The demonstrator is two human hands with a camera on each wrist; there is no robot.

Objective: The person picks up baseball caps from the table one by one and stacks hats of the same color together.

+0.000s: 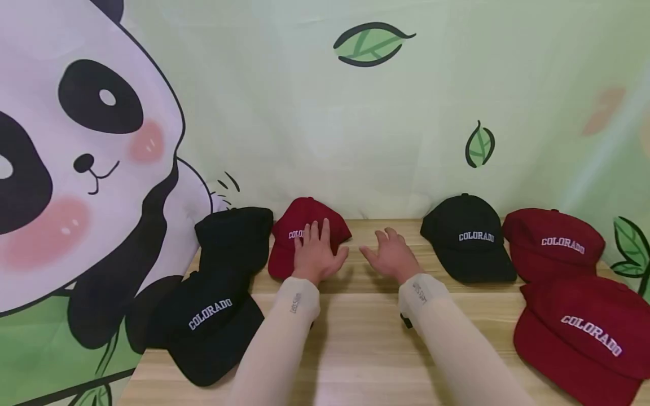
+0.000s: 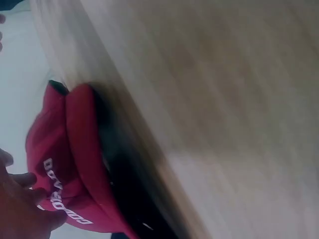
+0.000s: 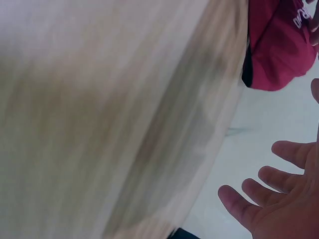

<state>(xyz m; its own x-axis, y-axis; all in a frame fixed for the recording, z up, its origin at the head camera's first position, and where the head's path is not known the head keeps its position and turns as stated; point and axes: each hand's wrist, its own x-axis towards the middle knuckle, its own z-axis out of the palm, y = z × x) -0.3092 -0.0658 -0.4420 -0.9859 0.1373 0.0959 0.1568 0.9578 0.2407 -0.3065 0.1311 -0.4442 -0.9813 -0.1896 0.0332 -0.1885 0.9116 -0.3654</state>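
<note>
When seen from the head, holds both hands open over the tabletop point(image 1: 360, 361): the left hand point(image 1: 317, 255) with fingers spread across the front of a maroon cap point(image 1: 297, 220), the right hand point(image 1: 391, 255) with fingers apart near the far edge, between that cap and a lone black cap point(image 1: 464, 239). Cannot tell whether the left fingers touch the fabric. Shows plainly only there a pair of black caps point(image 1: 213, 321) along the left edge and a pair of red caps point(image 1: 591, 338) along the right edge. Reveals from the left wrist, though blurred, a dark shade beneath the maroon brim. Adds from the right wrist the side of the crown and four well-separated right fingers. Locates the maroon cap at the far edge, left of the middle, brim toward the near edge. Looks deep red, round-crowned and curve-brimmed, with white COLORADO lettering partly hidden behind the left fingers.
</note>
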